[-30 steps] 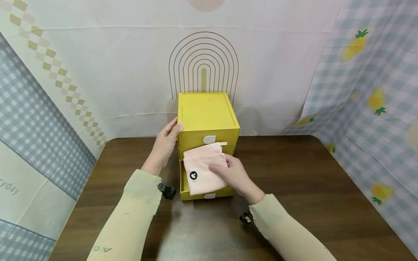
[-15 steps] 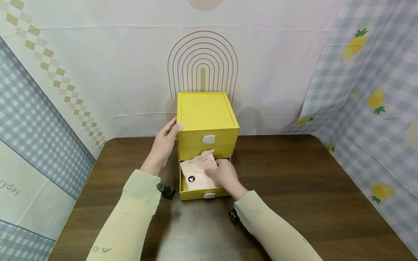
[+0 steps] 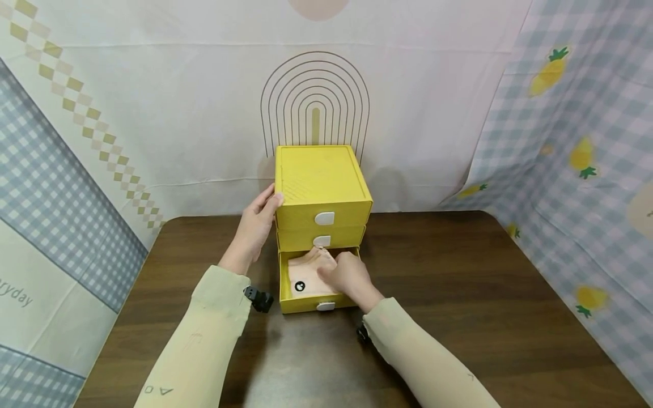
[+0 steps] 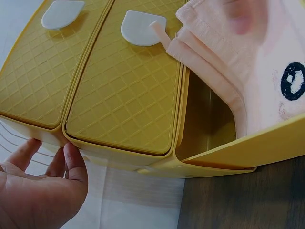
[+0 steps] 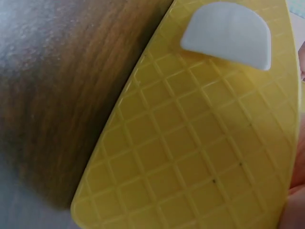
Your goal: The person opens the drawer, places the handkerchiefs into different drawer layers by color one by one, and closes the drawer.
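Note:
A yellow cabinet of three stacked drawers (image 3: pixel 321 175) stands on the table, its bottom drawer (image 3: pixel 301 306) pulled out. Inside that drawer lies a folded pale pink towel (image 3: pixel 308 273) with a round black-and-white patch. My right hand (image 3: pixel 350 277) reaches in and grips the towel's right side, thumb on top; its other fingers are mostly hidden. In the left wrist view the towel's loop (image 4: pixel 160 34) sticks up by the middle drawer's white handle (image 4: pixel 143 28). My left hand (image 3: pixel 253 226) rests its fingertips against the cabinet's left side near the top front corner.
The brown wooden table (image 3: pixel 459 294) extends on both sides and in front of the cabinet. A patterned white cloth (image 3: pixel 214 102) hangs close behind it. The open drawer's front panel (image 5: pixel 190 133) fills much of the right wrist view.
My right hand has lowered the towel from in front of the drawers into the open bottom drawer. The towel now sits deeper and more bunched. My left hand stays on the cabinet.

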Tool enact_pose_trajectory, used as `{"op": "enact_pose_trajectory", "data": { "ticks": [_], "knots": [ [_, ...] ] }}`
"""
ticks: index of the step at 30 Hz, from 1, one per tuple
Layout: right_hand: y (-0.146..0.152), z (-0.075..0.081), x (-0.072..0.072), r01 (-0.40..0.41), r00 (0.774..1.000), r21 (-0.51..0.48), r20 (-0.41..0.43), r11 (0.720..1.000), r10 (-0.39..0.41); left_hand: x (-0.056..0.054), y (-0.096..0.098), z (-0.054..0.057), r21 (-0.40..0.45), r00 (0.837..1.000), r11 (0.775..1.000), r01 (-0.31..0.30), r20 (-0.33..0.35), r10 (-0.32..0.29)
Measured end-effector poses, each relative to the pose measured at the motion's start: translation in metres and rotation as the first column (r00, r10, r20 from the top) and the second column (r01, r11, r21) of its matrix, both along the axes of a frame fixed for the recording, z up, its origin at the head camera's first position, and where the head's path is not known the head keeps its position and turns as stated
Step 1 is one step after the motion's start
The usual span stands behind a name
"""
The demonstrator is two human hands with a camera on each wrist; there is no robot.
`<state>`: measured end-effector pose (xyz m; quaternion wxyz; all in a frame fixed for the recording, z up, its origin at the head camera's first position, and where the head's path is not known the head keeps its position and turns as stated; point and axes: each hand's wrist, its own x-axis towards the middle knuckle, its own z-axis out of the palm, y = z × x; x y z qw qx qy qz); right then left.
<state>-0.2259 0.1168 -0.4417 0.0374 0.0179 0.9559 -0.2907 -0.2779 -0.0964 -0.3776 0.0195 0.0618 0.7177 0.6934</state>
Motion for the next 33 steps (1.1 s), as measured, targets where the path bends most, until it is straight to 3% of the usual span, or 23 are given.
{"op": "enact_pose_trajectory", "data": {
  "ticks": [4,12,16,21,26,33],
  "knots": [
    [-0.002,0.001,-0.001,0.012,0.999,0.071,-0.049,0.997,-0.009,0.001,0.000,0.001,-0.017,1.000,1.000,-0.012,-0.001,0.012],
    [-0.007,-0.004,-0.008,0.029,0.999,0.290,0.022,0.957,-0.037,0.003,0.000,0.001,-0.026,1.000,1.000,-0.010,0.004,0.010],
    [-0.006,-0.002,-0.005,0.008,1.000,0.343,-0.018,0.939,-0.002,0.003,0.001,0.002,-0.026,1.000,1.000,-0.009,-0.001,0.009],
    [-0.001,0.006,0.004,0.013,0.994,0.324,-0.109,0.946,0.024,0.003,0.001,0.002,-0.022,1.000,1.000,-0.007,-0.010,0.007],
    [0.004,0.013,0.014,0.026,0.981,0.234,-0.194,0.972,0.021,0.003,0.000,0.001,-0.036,1.000,0.999,-0.013,-0.007,0.012],
    [0.012,0.016,0.022,-0.006,0.971,0.138,-0.238,0.990,0.039,0.002,0.000,0.001,-0.036,1.000,0.999,-0.004,-0.015,0.004]
  ]
}}
